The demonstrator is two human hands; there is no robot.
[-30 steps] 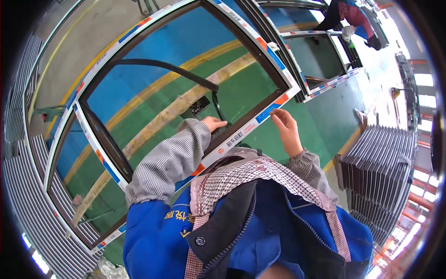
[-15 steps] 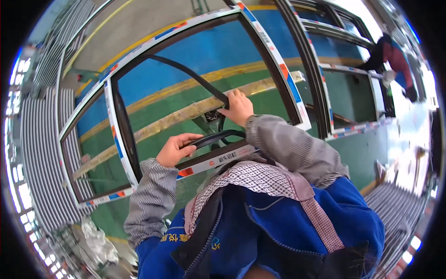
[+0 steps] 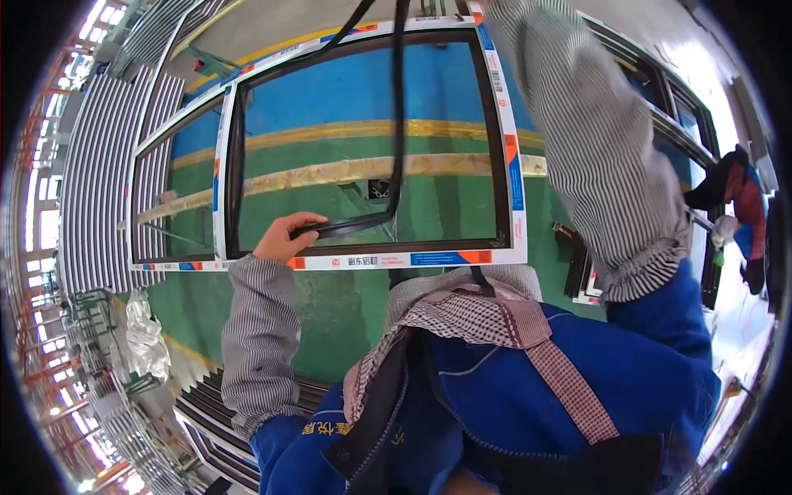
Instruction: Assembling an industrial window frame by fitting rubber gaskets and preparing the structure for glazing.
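My left hand (image 3: pixel 289 236) pinches a black rubber sealing strip (image 3: pixel 398 124) near the front rail of a window frame (image 3: pixel 412 260). From my fingers the strip runs right, bends sharply, then rises over the opening and leaves the picture at the top. Another black length crosses the frame's far rail at the upper left. My right arm, in a striped sleeve (image 3: pixel 590 140), stretches up past the frame's right side; its hand is beyond the upper edge, out of sight. White, blue and orange protective film covers the frame's faces, and its inner edges are dark.
A yellowish bar (image 3: pixel 330 172) runs across beneath the frame. More frames (image 3: pixel 660 99) stand at the right, near another person (image 3: pixel 742 206). Ribbed stacked profiles (image 3: pixel 107 181) lie at the left, with crumpled clear plastic (image 3: pixel 147 338) below them.
My right hand has left the strip's middle and swung up and out of view. The strip now stretches upward. My left hand keeps its pinch, and the view has shifted.
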